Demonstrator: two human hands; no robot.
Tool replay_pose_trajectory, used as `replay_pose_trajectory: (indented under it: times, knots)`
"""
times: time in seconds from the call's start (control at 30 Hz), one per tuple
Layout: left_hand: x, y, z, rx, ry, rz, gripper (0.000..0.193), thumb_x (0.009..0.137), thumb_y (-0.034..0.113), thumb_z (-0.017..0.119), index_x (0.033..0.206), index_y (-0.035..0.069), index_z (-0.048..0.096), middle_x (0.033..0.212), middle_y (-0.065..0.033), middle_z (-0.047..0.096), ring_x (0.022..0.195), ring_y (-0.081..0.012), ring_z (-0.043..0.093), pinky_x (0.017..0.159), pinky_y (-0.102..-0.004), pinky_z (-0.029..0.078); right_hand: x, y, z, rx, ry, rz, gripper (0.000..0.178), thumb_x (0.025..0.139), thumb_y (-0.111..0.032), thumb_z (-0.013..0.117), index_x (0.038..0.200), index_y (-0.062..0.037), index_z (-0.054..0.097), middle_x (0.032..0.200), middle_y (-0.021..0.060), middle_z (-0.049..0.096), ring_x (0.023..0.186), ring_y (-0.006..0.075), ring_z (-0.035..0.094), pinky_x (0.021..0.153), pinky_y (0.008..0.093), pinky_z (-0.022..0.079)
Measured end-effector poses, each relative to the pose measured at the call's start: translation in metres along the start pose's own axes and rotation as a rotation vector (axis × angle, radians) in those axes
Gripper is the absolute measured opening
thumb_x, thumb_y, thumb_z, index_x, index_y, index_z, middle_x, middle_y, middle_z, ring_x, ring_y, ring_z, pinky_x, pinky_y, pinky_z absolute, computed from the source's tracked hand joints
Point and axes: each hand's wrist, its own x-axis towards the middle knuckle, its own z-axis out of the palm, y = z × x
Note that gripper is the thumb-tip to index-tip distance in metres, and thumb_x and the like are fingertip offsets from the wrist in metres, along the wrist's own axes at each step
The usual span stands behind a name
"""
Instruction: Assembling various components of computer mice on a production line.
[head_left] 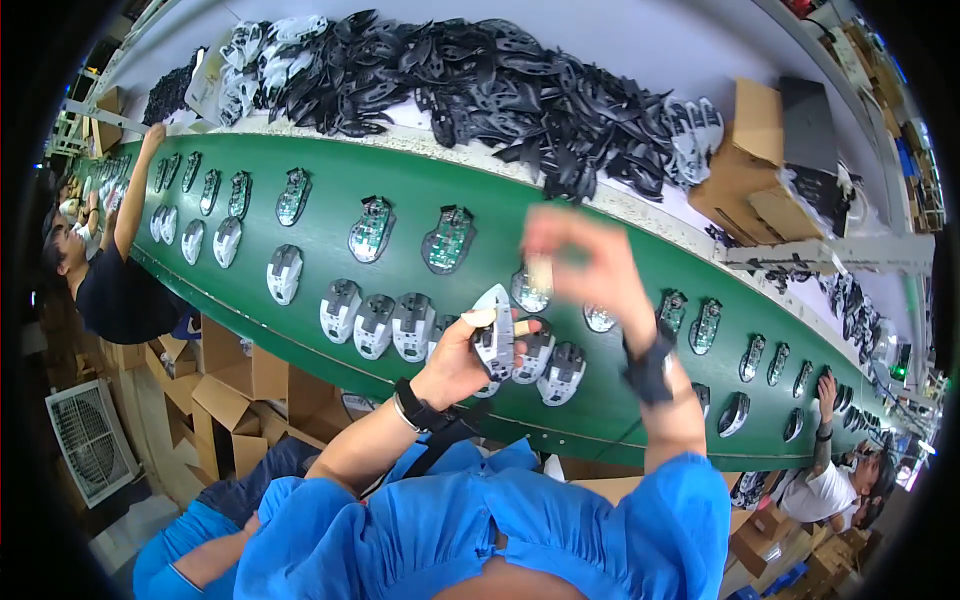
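Note:
My left hand (450, 368) grips a white and dark grey computer mouse (492, 338), tilted on its side above the near part of the green belt (330, 205). Raised over the far row is my right hand (590, 265), smeared by motion, so its fingers and anything in them cannot be made out. Just beneath it lies an open mouse base (530, 290) with a circuit board, partly covered. More open bases (448, 240) lie to its left. White-and-grey mice (413, 327) line the near row, and others (563, 375) rest right of my left hand.
A long heap of black plastic shells (480, 75) covers the ledge behind the belt. An open carton (745, 185) stands at its right end. Co-workers' hands reach in at the far left (153, 138) and far right (827, 393). Cardboard boxes (240, 405) crowd the lower left.

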Motion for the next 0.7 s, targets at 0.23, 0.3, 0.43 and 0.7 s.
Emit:
replay_pose_trajectory:
  times: [0.23, 0.3, 0.43, 0.7]
  knots:
    - [-0.012, 0.038, -0.030, 0.182, 0.055, 0.060, 0.057, 0.086, 0.021, 0.059, 0.137, 0.005, 0.037, 0.124, -0.0169, 0.055, 0.098, -0.0244, 0.062, 0.088, -0.0360, 0.051, 0.171, 0.176, -0.014, -0.701, 0.493, 0.123, 0.031, 0.077, -0.007, 0.064, 0.107, -0.0044, 0.063, 0.102, 0.0130, 0.063, 0.094, 0.0289, 0.061, 0.079, 0.0374, 0.051]
    - [-0.017, 0.044, -0.042, 0.179, 0.060, 0.093, 0.062, 0.083, 0.021, 0.062, 0.137, 0.006, 0.037, 0.122, -0.0166, 0.056, 0.097, -0.0232, 0.062, 0.087, -0.0344, 0.051, 0.183, 0.179, -0.004, -0.785, 0.428, 0.171, 0.035, 0.076, -0.007, 0.065, 0.110, -0.0077, 0.061, 0.107, 0.0116, 0.058, 0.102, 0.0308, 0.056, 0.082, 0.0407, 0.050]
    - [-0.015, 0.059, -0.047, 0.257, 0.068, 0.182, 0.062, 0.081, 0.021, 0.063, 0.136, 0.006, 0.037, 0.118, -0.0155, 0.057, 0.094, -0.0206, 0.062, 0.086, -0.0334, 0.051, 0.179, 0.164, -0.003, -0.905, 0.391, 0.126, 0.027, 0.074, -0.007, 0.067, 0.100, -0.0114, 0.063, 0.099, 0.0073, 0.055, 0.095, 0.0283, 0.059, 0.075, 0.0398, 0.050]
    - [0.010, 0.107, 0.019, 0.512, -0.136, 0.315, 0.087, 0.067, 0.033, 0.076, 0.140, 0.005, 0.036, 0.133, -0.0094, 0.045, 0.121, -0.0253, 0.048, 0.098, -0.0400, 0.043, 0.095, 0.080, -0.017, -0.810, 0.262, -0.586, 0.018, 0.068, -0.002, 0.066, 0.085, -0.0067, 0.063, 0.086, 0.0039, 0.060, 0.076, 0.0209, 0.061, 0.056, 0.0302, 0.051]
